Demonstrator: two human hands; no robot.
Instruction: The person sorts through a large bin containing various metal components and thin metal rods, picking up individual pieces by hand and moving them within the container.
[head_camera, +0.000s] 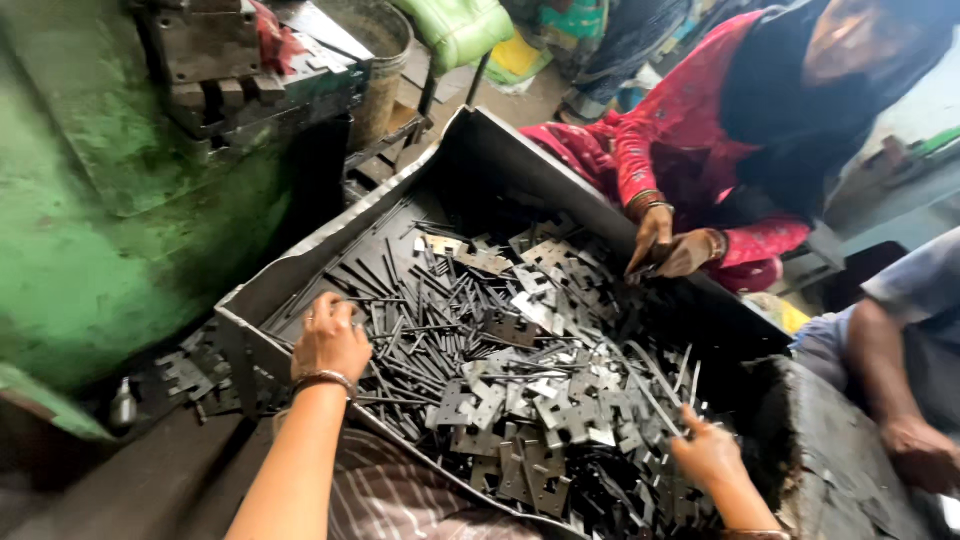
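Grey stamped steel, loose lot: flat notched plates (545, 405) and thin pins (400, 345), heaped in a dark sheet-metal tray (250, 300).

Left hand (330, 340): rests on the pins at the tray's near-left wall, fingers curled down into them; whether it has closed on any pin cannot be told. Bangle at the wrist.

Right hand (708, 455): down among the plates at the tray's near-right corner, fingers bent into the heap; what it grips, if anything, is hidden.

Plates: between the two hands and beyond the right hand. Judged stiff, light singly, sharp along cut edges, prone to interlock at the notches. Best taken by the flat faces, thumb and fingers across the width, clear of the notches.

Pins: just ahead of the left fingers. Judged rigid, smooth, likely to roll or slip; pinch at mid-length.

Adjacent: a co-worker (700, 140) in a red sleeve, both hands at the far rim; a green machine (110, 200) left of the left hand.
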